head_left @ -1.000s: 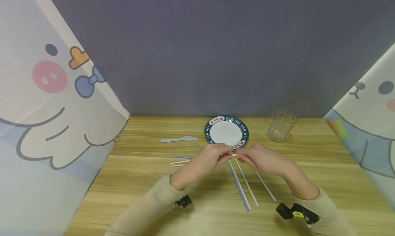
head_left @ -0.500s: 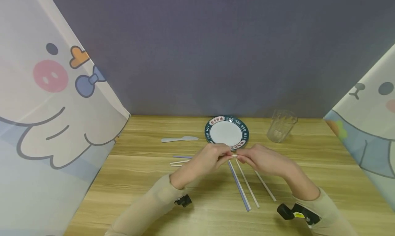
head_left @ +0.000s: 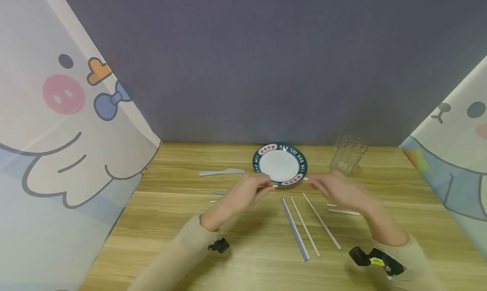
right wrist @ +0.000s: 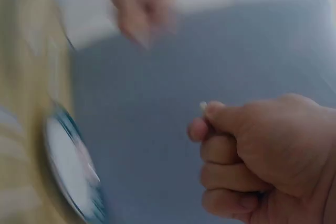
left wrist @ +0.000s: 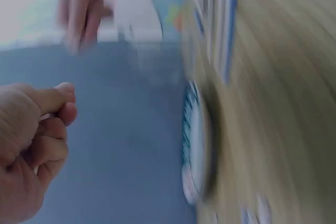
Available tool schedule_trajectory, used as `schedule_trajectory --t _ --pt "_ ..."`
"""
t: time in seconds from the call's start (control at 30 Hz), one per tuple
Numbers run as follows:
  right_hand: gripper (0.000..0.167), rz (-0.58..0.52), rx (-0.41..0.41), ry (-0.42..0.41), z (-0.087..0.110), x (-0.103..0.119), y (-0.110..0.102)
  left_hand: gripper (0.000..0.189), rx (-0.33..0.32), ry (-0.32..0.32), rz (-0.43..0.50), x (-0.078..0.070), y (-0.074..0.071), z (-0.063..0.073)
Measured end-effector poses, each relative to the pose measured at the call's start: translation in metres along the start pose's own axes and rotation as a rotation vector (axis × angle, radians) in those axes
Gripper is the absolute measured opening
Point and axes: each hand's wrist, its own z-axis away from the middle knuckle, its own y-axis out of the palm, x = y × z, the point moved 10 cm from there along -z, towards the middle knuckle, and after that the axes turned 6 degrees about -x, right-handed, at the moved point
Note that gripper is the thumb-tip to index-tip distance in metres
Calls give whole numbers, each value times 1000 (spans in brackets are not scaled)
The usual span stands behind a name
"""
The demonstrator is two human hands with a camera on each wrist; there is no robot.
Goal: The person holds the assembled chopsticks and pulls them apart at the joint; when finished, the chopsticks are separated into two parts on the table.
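In the head view my left hand (head_left: 245, 193) is raised over the table, just in front of the plate. Its thumb and index finger pinch a thin white stick piece (head_left: 274, 185), of which only a tip shows. My right hand (head_left: 336, 190) is apart from it, near the plate's right side. It pinches another white stick piece (right wrist: 203, 106), whose tip pokes out between thumb and forefinger in the right wrist view; the rest is hidden. Below the hands lie a blue stick (head_left: 294, 231) and several long white sticks (head_left: 305, 227).
A green-rimmed plate (head_left: 303, 160) stands at the back. Left of it lies a white knife (head_left: 222, 172); on the right a clear glass (head_left: 346, 153) stands partly behind my right hand. Short white sticks (head_left: 344, 212) lie under the right wrist, and a short blue piece (head_left: 218, 193) at left.
My hands, fingertips together at a small white stick until half a second ago, have separated: left hand leftward, right hand rightward and up. Short white sticks under the right wrist have come into view.
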Motion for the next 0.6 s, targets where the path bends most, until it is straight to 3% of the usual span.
schedule_trajectory --t 0.1,0.2,0.37,0.6 --pt "27 91 -88 83 20 -26 -32 11 -27 -76 -19 28 -19 16" --pt "23 116 -103 83 36 -38 -45 10 -16 -86 -22 42 -26 30" --pt "15 25 -106 69 54 -51 -36 3 28 -87 -38 50 -26 46" --pt "16 -72 -108 84 75 -68 -16 11 74 -152 -31 61 -26 61"
